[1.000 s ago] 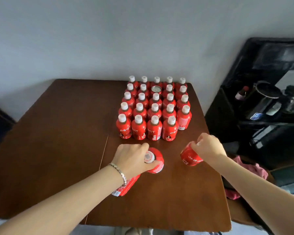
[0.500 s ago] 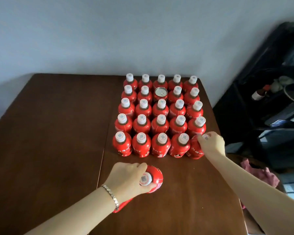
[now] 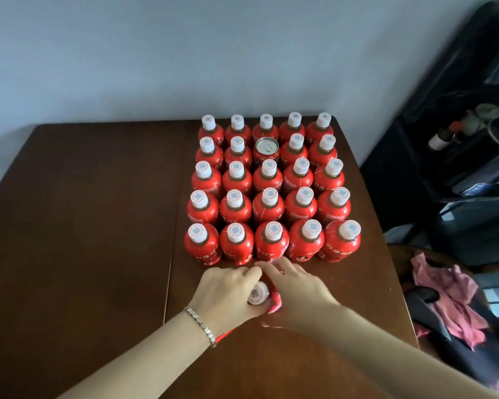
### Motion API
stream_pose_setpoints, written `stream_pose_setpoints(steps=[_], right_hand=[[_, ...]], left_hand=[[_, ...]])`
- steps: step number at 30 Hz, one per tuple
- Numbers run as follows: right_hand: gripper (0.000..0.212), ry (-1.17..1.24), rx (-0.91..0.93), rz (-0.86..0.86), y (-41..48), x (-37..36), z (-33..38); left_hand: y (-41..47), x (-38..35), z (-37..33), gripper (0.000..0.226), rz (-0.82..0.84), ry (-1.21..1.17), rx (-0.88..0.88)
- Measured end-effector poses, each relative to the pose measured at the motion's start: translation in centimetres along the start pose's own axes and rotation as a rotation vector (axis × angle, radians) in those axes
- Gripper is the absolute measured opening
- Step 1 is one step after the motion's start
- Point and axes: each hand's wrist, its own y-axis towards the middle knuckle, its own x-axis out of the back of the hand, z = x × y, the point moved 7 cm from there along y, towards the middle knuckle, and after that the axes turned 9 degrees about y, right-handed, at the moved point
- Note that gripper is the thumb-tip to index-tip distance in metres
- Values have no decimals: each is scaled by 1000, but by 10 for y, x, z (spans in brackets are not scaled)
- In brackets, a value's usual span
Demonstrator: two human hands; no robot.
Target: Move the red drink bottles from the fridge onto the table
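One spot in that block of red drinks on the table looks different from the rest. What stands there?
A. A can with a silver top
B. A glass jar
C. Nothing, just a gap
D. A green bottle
A: in the second row from the wall, middle column, a red can with a silver pull-tab top stands among the white-capped bottles.

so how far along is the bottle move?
Done: a five-by-five block stands on the table, 24 red bottles plus one can. In hand: the left hand grips a bottle just in front of the block; the right hand reaches in at it, grip blurred. Left: setting that one down. The fridge is out of view, so the remaining count can't be told.
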Motion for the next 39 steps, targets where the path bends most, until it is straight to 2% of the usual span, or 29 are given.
stream_pose_setpoints(steps=[2,5,7,9,12,16,19,21,23,27,31,34,36,38,39], right_hand=[[87,80,-23,-102,9,-20,3],[82,358,-125,-219,19,-41,-3],[74,481,-209,-273,24,-53,-5],[74,531,-257,-340,28,-58,-4],[85,599,-302,-426,36,-60,-1],[101,780,-429,-426,36,-73,0],[99,891,-485,-377,36,-80,0],[90,922,-481,-372,39,-80,1],[83,950,-499,-368,41,-81,3],[77,1001,-515,-372,39,-81,8],[83,970,-522,-336,39,-81,9],[93,832,-533,-255,41,-83,8],[94,730,-545,-152,43,-84,4],[77,600,-556,-30,37,-86,1],[57,540,-514,-1,30,-84,3]], left_hand=[[-4,-2,3,41,6,12,10],[-11,-7,21,40,59,48,51],[-15,-14,39,46,123,55,113],[-24,-21,56,49,156,32,207],[-31,-24,80,36,119,-216,469],[-46,-26,95,58,48,-412,694],[-70,-42,108,70,132,-482,873],[-81,-60,109,62,232,-726,977],[-83,-68,107,56,257,-877,991],[-80,-70,110,58,236,-877,958],[-80,-74,109,60,273,-874,932],[-80,-71,107,63,274,-825,902],[-79,-71,105,63,336,-708,906],[-88,-72,104,60,512,-514,918],[-95,-68,100,63,582,-427,921]])
